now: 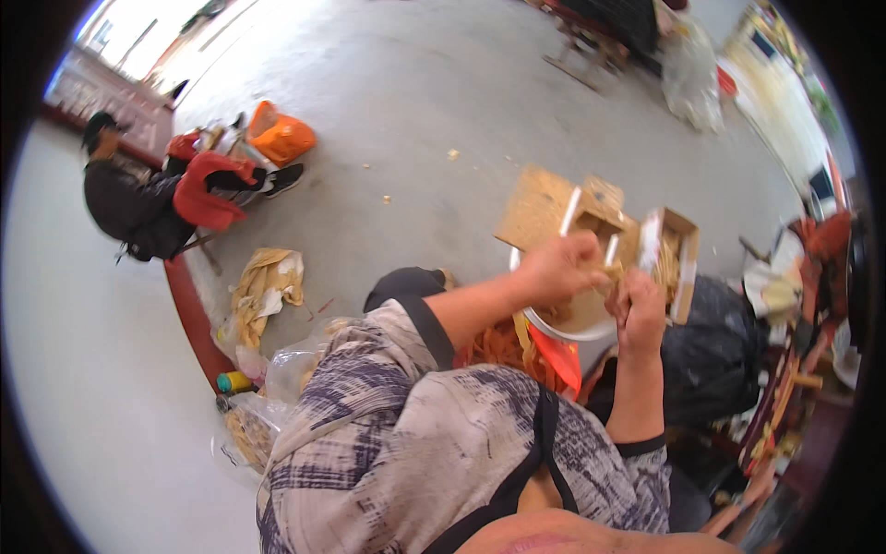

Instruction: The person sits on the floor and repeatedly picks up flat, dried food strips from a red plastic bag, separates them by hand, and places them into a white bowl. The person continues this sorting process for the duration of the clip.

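My left hand (559,269) and my right hand (635,299) are closed close together, with a small tan strip (609,272) pinched between them. Motion blur hides its exact shape. Just beneath is a white bucket (571,335) with brown pieces inside. A brown board (533,208) and an open small brown box (599,223) rest across its far side. Right of my right hand, an open cardboard box (686,277) leans with a bundle of thin tan strips (666,266) in it. Below my left forearm, orange-brown strips (500,352) lie beside a bright red-orange bag (557,356).
A black plastic bag (713,353) bulges at the right, near a cluttered bench (775,388). Crumpled tan paper (266,284) and clear plastic bags (294,367) lie left. A seated person (131,201) is near an orange bag (282,135). Small scraps dot the concrete floor (415,90).
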A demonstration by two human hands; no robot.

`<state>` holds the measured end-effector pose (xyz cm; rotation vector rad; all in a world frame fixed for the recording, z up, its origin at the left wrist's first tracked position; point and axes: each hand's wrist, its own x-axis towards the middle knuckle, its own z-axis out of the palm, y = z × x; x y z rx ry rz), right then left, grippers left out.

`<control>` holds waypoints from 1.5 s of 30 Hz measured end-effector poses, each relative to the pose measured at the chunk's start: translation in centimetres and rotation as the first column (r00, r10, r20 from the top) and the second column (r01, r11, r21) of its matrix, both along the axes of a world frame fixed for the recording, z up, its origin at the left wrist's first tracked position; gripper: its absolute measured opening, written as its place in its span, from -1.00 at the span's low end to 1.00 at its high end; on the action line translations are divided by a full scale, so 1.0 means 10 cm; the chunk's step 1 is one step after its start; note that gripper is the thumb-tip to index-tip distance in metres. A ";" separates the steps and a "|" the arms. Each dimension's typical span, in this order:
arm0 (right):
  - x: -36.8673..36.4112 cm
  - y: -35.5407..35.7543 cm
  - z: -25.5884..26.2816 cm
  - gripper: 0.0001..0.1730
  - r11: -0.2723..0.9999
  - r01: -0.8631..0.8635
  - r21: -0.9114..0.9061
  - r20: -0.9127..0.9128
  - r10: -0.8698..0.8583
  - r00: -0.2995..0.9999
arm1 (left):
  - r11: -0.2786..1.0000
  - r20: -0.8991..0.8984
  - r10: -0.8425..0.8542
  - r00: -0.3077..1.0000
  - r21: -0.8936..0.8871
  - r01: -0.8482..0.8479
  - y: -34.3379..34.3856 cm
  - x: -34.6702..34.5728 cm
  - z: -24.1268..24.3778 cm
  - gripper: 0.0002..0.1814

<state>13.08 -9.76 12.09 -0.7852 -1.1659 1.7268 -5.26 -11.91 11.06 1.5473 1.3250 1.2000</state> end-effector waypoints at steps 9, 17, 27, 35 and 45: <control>0.36 0.56 -0.33 -0.82 0.978 -0.201 -0.063 -0.169 0.188 0.968 | 0.834 0.778 -0.075 0.623 -0.294 0.467 0.38 0.05 -0.41 -0.83; 0.45 0.54 -0.41 -0.94 0.985 -0.160 -0.065 -0.264 0.138 0.955 | 0.864 0.657 -0.099 0.748 -0.316 0.392 0.41 0.23 -0.37 -0.84; 0.37 1.10 -0.93 -0.85 0.965 -0.023 0.263 0.506 -0.117 0.855 | 0.945 -0.082 0.211 0.974 -0.238 -0.224 0.98 0.10 -0.86 -0.69; 0.57 1.08 -0.93 -0.64 0.931 -0.284 0.229 0.913 -0.104 0.394 | 0.923 -0.472 0.201 0.858 -0.202 -0.328 0.91 0.14 -0.96 -0.77; 0.74 1.04 -0.29 -0.73 0.977 0.103 0.185 0.355 -0.164 0.920 | 0.944 0.560 -0.040 0.827 -0.251 0.215 0.71 0.68 -0.18 -0.70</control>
